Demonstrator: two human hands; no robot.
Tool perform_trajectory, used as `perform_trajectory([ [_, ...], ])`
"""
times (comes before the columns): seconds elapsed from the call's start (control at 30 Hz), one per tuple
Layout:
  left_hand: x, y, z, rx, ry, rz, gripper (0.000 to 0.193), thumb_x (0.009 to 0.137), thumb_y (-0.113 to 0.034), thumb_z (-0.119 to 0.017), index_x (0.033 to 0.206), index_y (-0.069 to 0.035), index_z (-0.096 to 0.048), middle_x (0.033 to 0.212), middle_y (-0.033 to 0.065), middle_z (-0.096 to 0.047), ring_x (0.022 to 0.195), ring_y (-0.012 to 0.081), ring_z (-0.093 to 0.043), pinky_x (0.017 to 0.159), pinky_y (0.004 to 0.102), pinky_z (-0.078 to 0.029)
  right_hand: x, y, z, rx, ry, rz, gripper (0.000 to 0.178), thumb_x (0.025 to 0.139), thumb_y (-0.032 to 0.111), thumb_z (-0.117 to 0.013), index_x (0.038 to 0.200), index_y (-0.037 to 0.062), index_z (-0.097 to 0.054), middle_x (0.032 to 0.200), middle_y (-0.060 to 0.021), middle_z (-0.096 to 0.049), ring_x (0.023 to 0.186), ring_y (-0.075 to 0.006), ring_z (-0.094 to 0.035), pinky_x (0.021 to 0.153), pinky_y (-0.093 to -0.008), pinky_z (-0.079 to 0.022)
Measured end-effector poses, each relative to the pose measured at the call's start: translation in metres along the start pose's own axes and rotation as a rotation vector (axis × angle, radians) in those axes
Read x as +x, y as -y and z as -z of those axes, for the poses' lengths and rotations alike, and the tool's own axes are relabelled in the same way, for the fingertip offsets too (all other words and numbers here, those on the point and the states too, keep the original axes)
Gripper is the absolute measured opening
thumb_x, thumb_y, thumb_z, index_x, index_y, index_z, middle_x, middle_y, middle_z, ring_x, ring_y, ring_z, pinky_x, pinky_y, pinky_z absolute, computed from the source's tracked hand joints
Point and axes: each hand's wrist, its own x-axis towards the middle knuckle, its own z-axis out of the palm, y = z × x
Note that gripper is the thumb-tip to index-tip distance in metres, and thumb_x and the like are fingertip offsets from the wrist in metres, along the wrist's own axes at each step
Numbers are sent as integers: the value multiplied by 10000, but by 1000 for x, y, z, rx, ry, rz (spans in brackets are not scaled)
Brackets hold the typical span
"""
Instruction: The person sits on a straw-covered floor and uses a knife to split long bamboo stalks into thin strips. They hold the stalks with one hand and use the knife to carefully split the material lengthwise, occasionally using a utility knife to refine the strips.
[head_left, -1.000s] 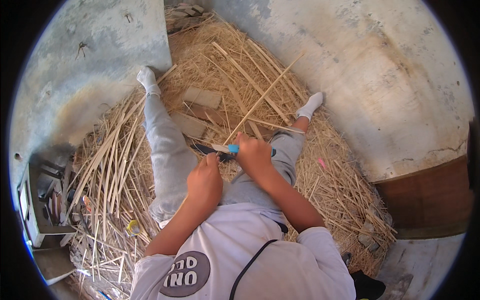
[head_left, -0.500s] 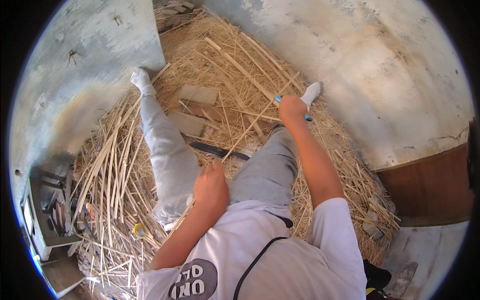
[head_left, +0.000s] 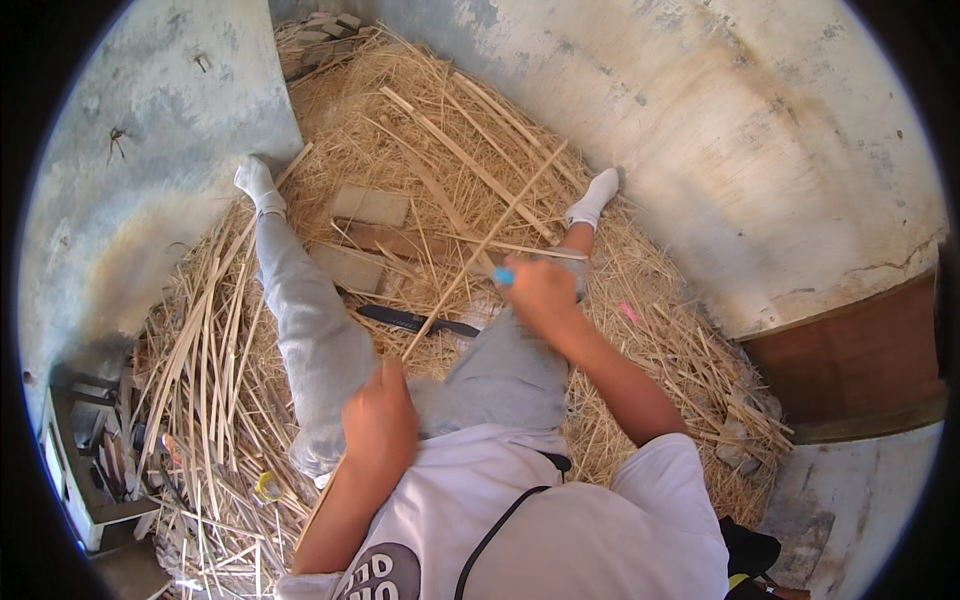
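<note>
Closed around a long thin bamboo strip (head_left: 481, 254) is my left hand (head_left: 380, 415), held low in front of my belly. The strip slants up and away to the right, between my spread legs. My right hand (head_left: 545, 300), slightly blurred, is closed on a slim blue-handled tool (head_left: 503, 276). Its light blue end shows at the fingers; whether it has a blade I cannot make out. The tool is beside the strip's middle, and I cannot tell whether they touch. A black-bladed knife (head_left: 400, 318) lies on the floor between my thighs, behind the strip.
Bamboo shavings (head_left: 340, 90) cover the floor, with several split strips (head_left: 215, 330) piled at my left. Flat blocks (head_left: 368, 206) and a board (head_left: 395, 242) lie between my legs. Plastered walls (head_left: 700, 150) stand close ahead. A yellow roll (head_left: 268, 487) lies at lower left.
My right hand has come back toward me and left with the blue-handled tool, along the strip. My left hand still grips the strip. The whole view has shifted slightly.
</note>
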Motion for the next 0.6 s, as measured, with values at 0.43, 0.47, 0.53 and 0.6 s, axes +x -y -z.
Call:
perform_trajectory([
  [0.43, -11, -29, 35, 58, -72, 4, 42, 933, -70, -597, 967, -47, -604, 761, 136, -628, 649, 349, -636, 557, 453, -494, 57, -46, 5, -178, -125, -213, 140, 840, 142, -618, 824, 29, -699, 743, -164, -707, 723, -338, -723, 619, -475, -564],
  [0.47, -15, -32, 39, 58, -48, 12, 32, 941, -67, -594, 960, -42, -602, 765, 152, -628, 648, 370, -628, 559, 469, -482, 65, -60, 9, -204, -100, -246, 148, 841, 143, -617, 839, 25, -706, 744, -166, -708, 728, -341, -723, 629, -467, -568],
  [0.53, -18, -32, 46, 33, -83, -33, 33, 931, -65, -605, 955, -42, -608, 761, 147, -625, 636, 362, -622, 556, 463, -478, 68, -84, 15, -256, -60, -325, 155, 839, 149, -623, 861, 29, -719, 752, -168, -712, 732, -339, -725, 636, -459, -569],
  [0.6, -16, -32, 47, 18, -110, -59, 34, 922, -61, -614, 949, -41, -611, 754, 142, -620, 626, 356, -616, 553, 457, -475, 71, -97, 20, -293, -26, -395, 153, 834, 160, -636, 876, 44, -728, 765, -167, -717, 732, -329, -727, 629, -460, -565],
])
